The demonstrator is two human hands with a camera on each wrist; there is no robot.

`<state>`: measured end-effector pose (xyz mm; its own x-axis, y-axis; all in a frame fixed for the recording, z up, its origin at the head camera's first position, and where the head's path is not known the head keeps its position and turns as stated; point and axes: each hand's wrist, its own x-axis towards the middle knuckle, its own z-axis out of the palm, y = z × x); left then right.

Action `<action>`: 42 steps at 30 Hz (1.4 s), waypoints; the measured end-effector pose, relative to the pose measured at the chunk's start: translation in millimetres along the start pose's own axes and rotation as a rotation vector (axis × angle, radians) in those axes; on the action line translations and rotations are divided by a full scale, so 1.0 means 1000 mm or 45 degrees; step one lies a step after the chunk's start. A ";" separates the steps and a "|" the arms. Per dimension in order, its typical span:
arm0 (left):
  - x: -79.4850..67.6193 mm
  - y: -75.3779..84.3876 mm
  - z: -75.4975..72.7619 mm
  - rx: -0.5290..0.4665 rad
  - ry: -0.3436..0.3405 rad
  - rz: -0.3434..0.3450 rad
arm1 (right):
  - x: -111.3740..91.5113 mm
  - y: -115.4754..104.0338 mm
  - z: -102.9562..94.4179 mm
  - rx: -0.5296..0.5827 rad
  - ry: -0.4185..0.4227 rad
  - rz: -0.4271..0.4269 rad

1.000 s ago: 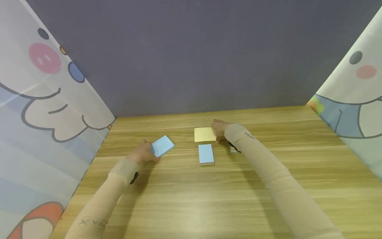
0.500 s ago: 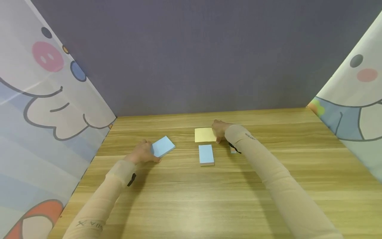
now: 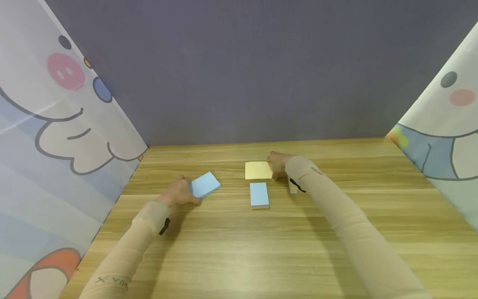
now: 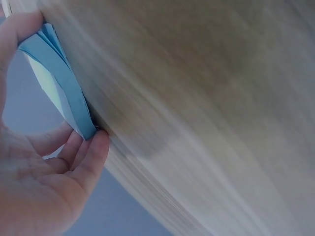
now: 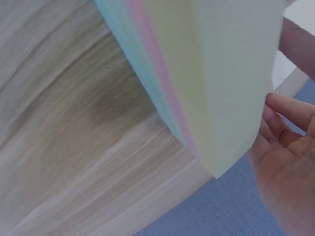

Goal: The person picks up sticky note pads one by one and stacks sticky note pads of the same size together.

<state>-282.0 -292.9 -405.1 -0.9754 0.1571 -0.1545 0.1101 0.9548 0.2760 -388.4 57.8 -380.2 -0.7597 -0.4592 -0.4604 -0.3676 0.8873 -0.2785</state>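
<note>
My left hand (image 3: 176, 192) holds a light blue sticky note pad (image 3: 205, 185) on the table, thumb on one edge and fingers on the opposite one. In the left wrist view, the pad's blue side (image 4: 69, 83) is turned to the camera. At the back, my right hand (image 3: 277, 164) grips the right end of a yellow sticky note pad (image 3: 257, 170). A multicoloured pad (image 5: 206, 93) fills much of the right wrist view and hides part of that grip. In the head view its end (image 3: 293, 187) shows beside my right wrist.
Another blue sticky note pad (image 3: 259, 195) lies just in front of the yellow one, between my hands. A dark grey panel (image 3: 239, 74) rises behind the wooden table (image 3: 224, 257). Cartoon-printed sheets (image 3: 67, 124) stand at both sides.
The head view has shifted slightly. A little more of the multicoloured pad shows beside my right wrist. Both hands keep their holds in nearly the same places.
</note>
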 end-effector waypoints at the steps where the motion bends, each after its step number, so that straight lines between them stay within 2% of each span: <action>1: 0.000 0.000 0.000 -0.008 0.002 -0.004 | 0.001 0.001 0.001 0.013 0.001 0.000; 7: -0.002 -0.001 0.000 -0.078 -0.019 -0.019 | 0.004 0.004 0.002 0.029 0.025 -0.017; 17: 0.000 -0.002 0.000 -0.070 -0.021 0.013 | 0.009 0.010 0.005 0.041 0.054 -0.046; 27: 0.006 0.000 -0.007 -0.094 -0.001 0.047 | 0.011 0.012 0.004 0.052 0.068 -0.060; 34: 0.010 0.007 -0.012 -0.079 0.020 0.062 | 0.009 0.012 0.005 0.050 0.075 -0.086; 42: 0.016 0.020 -0.018 -0.045 0.005 0.075 | 0.007 0.013 0.005 0.078 0.082 -0.078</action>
<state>-298.7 -276.1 -384.7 -0.9681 0.2118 -0.1335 0.1607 0.9345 0.3177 -396.0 65.7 -391.6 -0.7704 -0.5074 -0.3861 -0.3827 0.8523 -0.3565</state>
